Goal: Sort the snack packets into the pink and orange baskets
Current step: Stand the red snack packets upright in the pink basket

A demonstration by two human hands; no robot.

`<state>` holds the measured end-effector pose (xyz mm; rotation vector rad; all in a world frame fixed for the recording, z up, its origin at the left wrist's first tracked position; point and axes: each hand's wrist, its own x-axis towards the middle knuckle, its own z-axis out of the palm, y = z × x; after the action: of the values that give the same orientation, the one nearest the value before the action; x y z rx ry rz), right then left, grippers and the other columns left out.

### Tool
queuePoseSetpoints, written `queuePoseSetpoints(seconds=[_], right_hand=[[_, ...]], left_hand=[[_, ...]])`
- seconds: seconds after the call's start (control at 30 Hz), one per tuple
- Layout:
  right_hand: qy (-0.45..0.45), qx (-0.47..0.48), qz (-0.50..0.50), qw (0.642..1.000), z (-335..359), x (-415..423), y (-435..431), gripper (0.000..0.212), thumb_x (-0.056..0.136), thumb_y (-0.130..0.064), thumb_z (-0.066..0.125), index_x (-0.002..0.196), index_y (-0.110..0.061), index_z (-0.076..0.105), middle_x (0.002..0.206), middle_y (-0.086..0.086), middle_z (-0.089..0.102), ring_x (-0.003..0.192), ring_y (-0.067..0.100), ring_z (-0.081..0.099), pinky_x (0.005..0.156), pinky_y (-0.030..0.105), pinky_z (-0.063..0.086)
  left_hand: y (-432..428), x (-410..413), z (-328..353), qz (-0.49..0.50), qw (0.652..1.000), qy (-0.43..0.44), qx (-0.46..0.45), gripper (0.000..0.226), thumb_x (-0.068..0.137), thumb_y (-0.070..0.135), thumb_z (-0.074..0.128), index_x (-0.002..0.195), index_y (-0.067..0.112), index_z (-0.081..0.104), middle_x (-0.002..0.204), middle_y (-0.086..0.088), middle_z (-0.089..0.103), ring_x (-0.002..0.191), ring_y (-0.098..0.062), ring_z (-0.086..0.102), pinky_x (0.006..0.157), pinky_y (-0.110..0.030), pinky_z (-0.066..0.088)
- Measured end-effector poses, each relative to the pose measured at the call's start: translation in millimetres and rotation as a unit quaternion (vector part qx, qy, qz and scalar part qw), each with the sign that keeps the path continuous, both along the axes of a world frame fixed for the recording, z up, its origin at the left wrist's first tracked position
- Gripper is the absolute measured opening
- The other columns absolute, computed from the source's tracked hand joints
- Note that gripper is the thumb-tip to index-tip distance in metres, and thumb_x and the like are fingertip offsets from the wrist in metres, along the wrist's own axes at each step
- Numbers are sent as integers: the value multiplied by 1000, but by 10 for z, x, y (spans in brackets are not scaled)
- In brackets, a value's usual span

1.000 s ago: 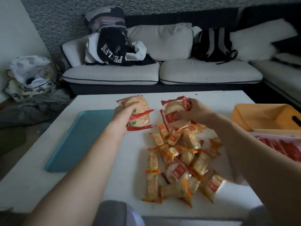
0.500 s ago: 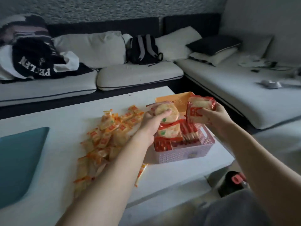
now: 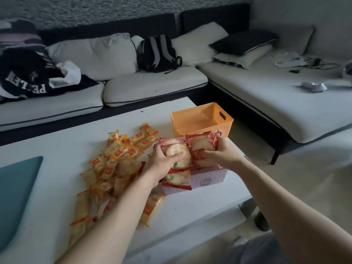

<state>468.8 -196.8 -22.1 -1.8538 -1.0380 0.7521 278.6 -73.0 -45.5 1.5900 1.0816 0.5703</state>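
Note:
My left hand [image 3: 162, 164] grips red-edged round cracker packets [image 3: 178, 177] right over the pink basket [image 3: 207, 180] at the table's right side. My right hand [image 3: 222, 154] holds another red-edged cracker packet [image 3: 202, 147] over the same basket, beside the left one. The hands and packets hide most of the pink basket's inside. Behind it stands the orange basket [image 3: 202, 119], with nothing showing in it. A pile of several orange-edged snack packets [image 3: 118, 161] lies on the white table [image 3: 57, 149] left of the baskets.
A teal tray [image 3: 15, 195] lies at the table's left edge. A corner sofa [image 3: 152, 84] wraps the back and right, with cushions, a black backpack [image 3: 158, 54] and clothing on it. The table's right edge is close to the pink basket.
Both hands carried their red-edged packets from above the pile to the right and lowered them onto the pink basket. The view swung right with them.

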Motion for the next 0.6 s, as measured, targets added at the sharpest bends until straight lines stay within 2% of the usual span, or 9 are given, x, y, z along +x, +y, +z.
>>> queuePoseSetpoints(seconds=[0.1, 0.17, 0.23, 0.3, 0.37, 0.4, 0.47, 0.53, 0.6], right_hand=[[-36, 0, 41, 998, 36, -160, 143, 46, 76, -22, 83, 113, -21, 55, 109, 2, 67, 88, 15, 72, 63, 26, 63], [-35, 13, 36, 999, 89, -215, 211, 43, 78, -19, 82, 112, -21, 56, 105, 2, 69, 87, 15, 73, 67, 30, 64], [-39, 2, 49, 998, 143, -211, 265, 46, 76, -23, 84, 114, -19, 59, 103, 2, 73, 86, 16, 75, 71, 38, 65], [-87, -54, 109, 989, 233, -198, 256, 64, 65, -44, 88, 119, -20, 62, 110, 3, 73, 92, 17, 73, 76, 42, 64], [-121, -79, 113, 983, 307, -72, 247, 96, 57, -63, 87, 134, -17, 55, 124, 3, 65, 108, 22, 65, 90, 48, 58], [-109, -66, 82, 988, 351, -15, 242, 93, 64, -59, 85, 139, -15, 52, 126, 1, 62, 111, 23, 62, 94, 47, 55], [-58, -6, 0, 998, 380, 103, 256, 65, 84, -44, 77, 137, -15, 52, 123, 0, 63, 107, 20, 64, 88, 37, 55], [-65, 25, -47, 996, 346, 120, 310, 51, 93, -36, 68, 138, -14, 54, 121, 0, 64, 103, 17, 64, 80, 28, 52], [-102, 31, -52, 993, 292, 77, 364, 41, 96, -29, 64, 133, -12, 59, 119, 0, 65, 101, 15, 62, 72, 18, 45]], left_hand=[[126, -240, 92, 51, 998, -20, 10, 82, 61, 44, 94, 130, 24, 53, 118, 3, 68, 110, -18, 65, 98, -39, 53], [222, -314, 200, 105, 991, -77, 25, 69, 70, 30, 92, 128, 22, 55, 117, 2, 69, 109, -19, 66, 91, -35, 55], [313, -290, 323, 155, 978, -128, 47, 73, 71, 31, 92, 131, 24, 51, 122, 0, 65, 111, -21, 65, 89, -34, 55], [364, -193, 393, 162, 974, -145, 58, 83, 69, 35, 92, 135, 31, 42, 129, 2, 59, 116, -20, 62, 95, -41, 55], [332, -62, 385, 104, 988, -91, 75, 89, 72, 35, 91, 141, 32, 35, 135, 4, 54, 121, -20, 57, 101, -42, 51], [293, -10, 369, 53, 994, -38, 88, 91, 74, 36, 90, 145, 31, 33, 137, 5, 51, 124, -19, 53, 102, -38, 47], [236, 70, 299, -30, 992, 62, 110, 83, 74, 56, 83, 144, 35, 44, 137, 10, 52, 126, -17, 51, 97, -31, 42], [216, 73, 301, -20, 987, 103, 125, 64, 76, 73, 69, 130, 38, 63, 126, 15, 58, 118, -14, 54, 87, -29, 41], [231, 18, 301, 34, 983, 92, 155, 43, 87, 67, 61, 108, 32, 75, 109, 17, 66, 103, -11, 60, 74, -25, 41]])
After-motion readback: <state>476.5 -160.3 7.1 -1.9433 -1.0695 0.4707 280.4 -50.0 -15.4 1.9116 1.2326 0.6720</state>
